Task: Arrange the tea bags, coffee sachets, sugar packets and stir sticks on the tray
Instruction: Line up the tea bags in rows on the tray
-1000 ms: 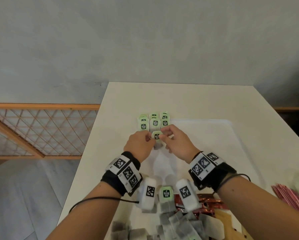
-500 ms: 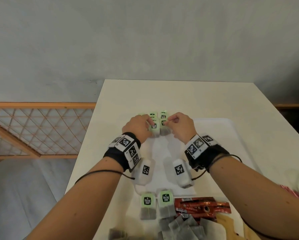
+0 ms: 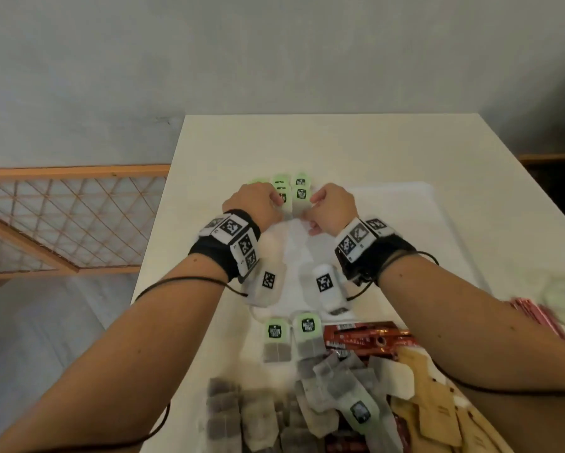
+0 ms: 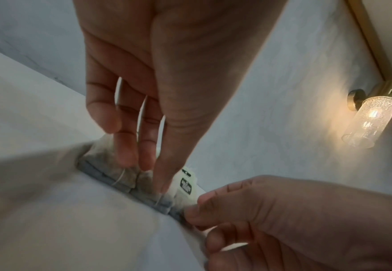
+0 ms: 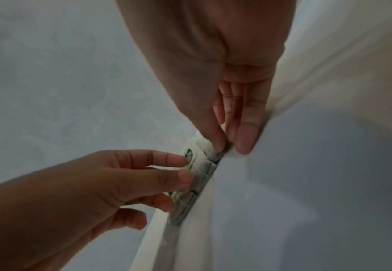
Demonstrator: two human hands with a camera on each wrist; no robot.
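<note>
A white table (image 3: 323,148) stands against a grey plastered wall (image 3: 274,53); a wooden lattice (image 3: 62,217) is at left. On the white tray (image 3: 405,204), green-tagged tea bags (image 3: 299,191) form rows at the far-left corner. The left hand (image 3: 253,204) and right hand (image 3: 332,206) pinch bags there. Loose tea bags (image 3: 307,338), red coffee sachets (image 3: 366,336) and brown packets (image 3: 431,403) lie nearer.

Green-tagged paper tea bags (image 3: 292,191) sit in rows at the white plastic tray's (image 3: 415,220) far left corner; red foil coffee sachets (image 3: 366,336) lie nearer, right of two more tea bags (image 3: 291,335).
</note>
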